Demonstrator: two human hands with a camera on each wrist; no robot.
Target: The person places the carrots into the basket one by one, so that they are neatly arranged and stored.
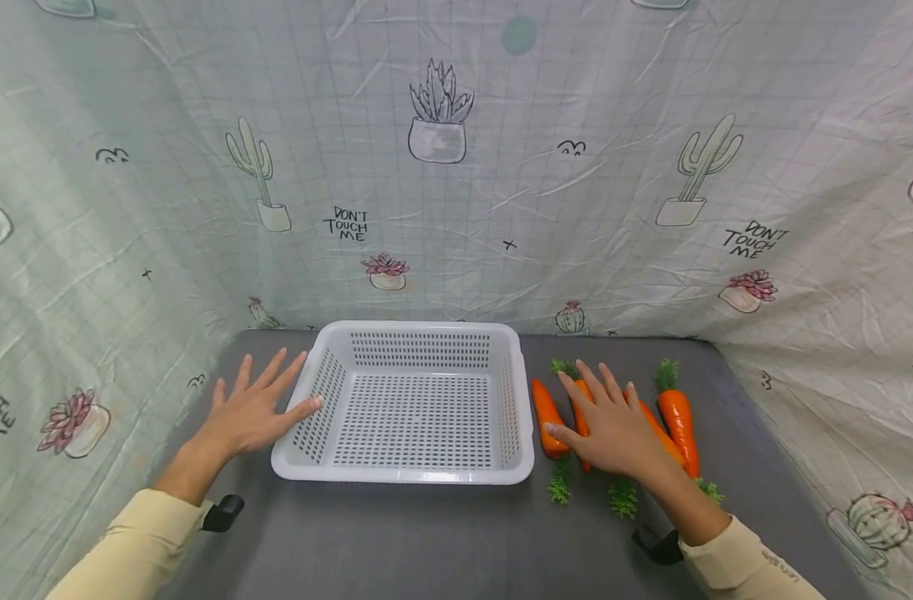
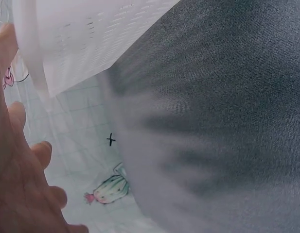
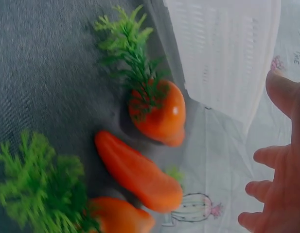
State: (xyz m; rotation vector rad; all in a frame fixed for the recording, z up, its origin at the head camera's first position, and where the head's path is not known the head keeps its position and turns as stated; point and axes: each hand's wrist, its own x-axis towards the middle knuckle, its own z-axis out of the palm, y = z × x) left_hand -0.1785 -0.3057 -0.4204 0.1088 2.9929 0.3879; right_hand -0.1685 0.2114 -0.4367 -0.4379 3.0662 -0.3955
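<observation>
A white perforated plastic basket [image 1: 418,475] stands on the grey table with nothing inside it. My left hand [image 1: 249,417] is spread with straight fingers over the basket's left side, its thumb near the rim; whether it touches cannot be told. On the right, my right hand [image 1: 614,429] hovers palm down above several orange carrots with green leafy tops, fingers spread, holding nothing. One carrot [image 1: 549,421] lies beside the basket's right wall, another carrot [image 1: 679,425] at the far right. Others are partly hidden under the hand. In the right wrist view, a carrot [image 3: 140,172] lies below the fingers, apart from them.
A printed cloth [image 1: 501,208] with cactus drawings hangs behind and along both sides of the grey table [image 1: 396,542]. Dark straps [image 1: 223,512] sit at both wrists. Bare tabletop extends in front of the basket.
</observation>
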